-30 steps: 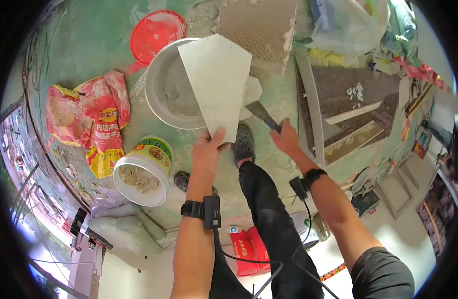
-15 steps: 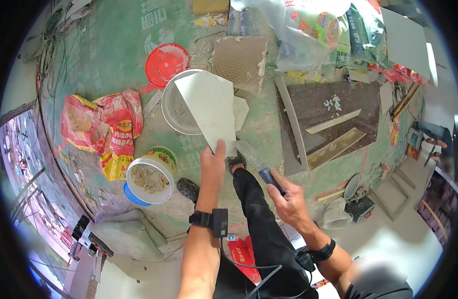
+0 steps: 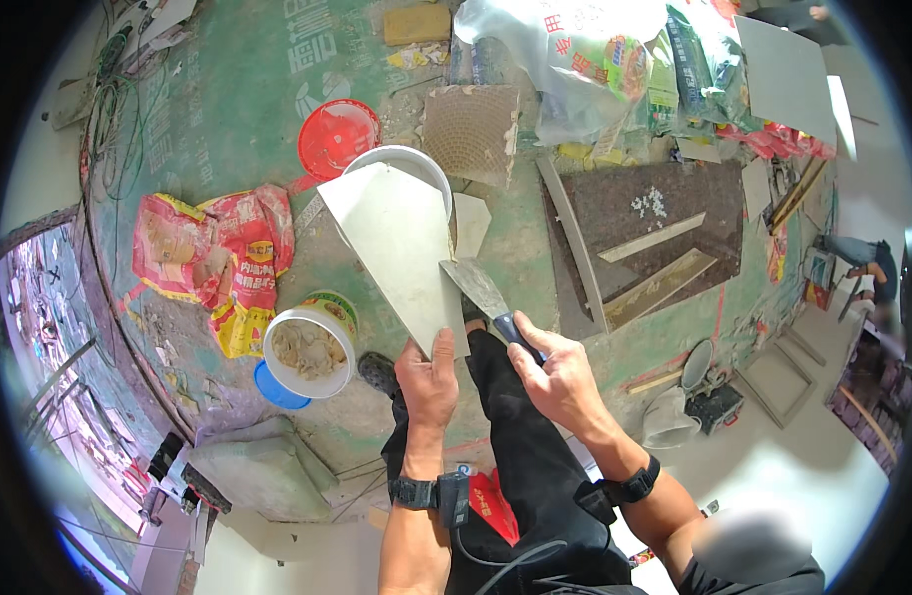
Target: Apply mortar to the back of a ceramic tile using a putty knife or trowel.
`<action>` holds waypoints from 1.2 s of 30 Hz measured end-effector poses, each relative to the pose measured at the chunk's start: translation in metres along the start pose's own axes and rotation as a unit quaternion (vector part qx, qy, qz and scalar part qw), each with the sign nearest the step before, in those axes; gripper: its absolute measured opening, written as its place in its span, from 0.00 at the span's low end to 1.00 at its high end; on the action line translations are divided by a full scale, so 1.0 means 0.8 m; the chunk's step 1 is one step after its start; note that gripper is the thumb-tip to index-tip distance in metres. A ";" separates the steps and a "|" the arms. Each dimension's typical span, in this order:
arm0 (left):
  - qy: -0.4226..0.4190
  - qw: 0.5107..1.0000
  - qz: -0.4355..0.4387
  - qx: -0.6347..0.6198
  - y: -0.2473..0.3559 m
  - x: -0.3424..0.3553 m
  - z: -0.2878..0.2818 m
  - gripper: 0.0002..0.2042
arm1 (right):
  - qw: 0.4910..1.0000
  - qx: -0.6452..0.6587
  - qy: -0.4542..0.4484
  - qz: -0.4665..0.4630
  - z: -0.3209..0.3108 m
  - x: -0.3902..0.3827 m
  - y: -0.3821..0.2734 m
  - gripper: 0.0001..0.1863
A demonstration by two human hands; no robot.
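My left hand (image 3: 428, 385) grips the narrow lower end of a pale, flat, angular board (image 3: 391, 238), thumb on top. A putty knife (image 3: 481, 288) with a dark handle is in my right hand (image 3: 560, 382); its blade meets the board's right edge. Beneath the board's upper part stands a white bucket (image 3: 431, 164), mostly covered by it. A smaller white tub (image 3: 345, 322) of beige, lumpy paste (image 3: 309, 354) is to the left of my left hand.
Left lies a crumpled red-and-yellow bag (image 3: 213, 248). A red lid (image 3: 339, 137) lies behind the bucket, a blue lid (image 3: 277, 387) by the tub. A textured square tile (image 3: 471, 134) lies farther back. Wood strips rest on a dark sheet (image 3: 694, 198) at right. Another person (image 3: 877, 268) is far right.
The board has swung to the left at its far end, uncovering the bucket's right rim. My right hand has brought the putty knife up and left against the board's edge.
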State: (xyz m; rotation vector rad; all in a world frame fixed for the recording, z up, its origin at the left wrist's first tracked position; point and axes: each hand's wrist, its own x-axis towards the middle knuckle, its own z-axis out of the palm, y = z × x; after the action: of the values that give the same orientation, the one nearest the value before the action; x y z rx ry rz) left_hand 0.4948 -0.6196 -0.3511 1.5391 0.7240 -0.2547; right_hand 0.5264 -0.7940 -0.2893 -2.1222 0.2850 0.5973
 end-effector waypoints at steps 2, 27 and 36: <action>0.002 1.000 0.001 -0.001 0.005 -0.007 -0.002 0.15 | 0.999 0.031 0.004 0.020 0.004 0.004 -0.010 0.22; -0.047 0.988 -0.098 -0.106 0.011 -0.066 0.003 0.13 | 0.993 -0.031 0.103 0.053 -0.046 0.050 0.033 0.29; -0.044 0.933 -0.231 -0.273 0.027 -0.049 -0.001 0.08 | 0.994 -0.048 0.094 0.039 -0.033 0.004 0.061 0.21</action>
State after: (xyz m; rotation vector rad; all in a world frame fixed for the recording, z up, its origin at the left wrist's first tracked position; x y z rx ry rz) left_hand 0.4769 -0.6292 -0.3108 0.8111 0.9846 -0.4273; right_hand 0.5173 -0.8436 -0.3121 -2.2718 0.4545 0.4654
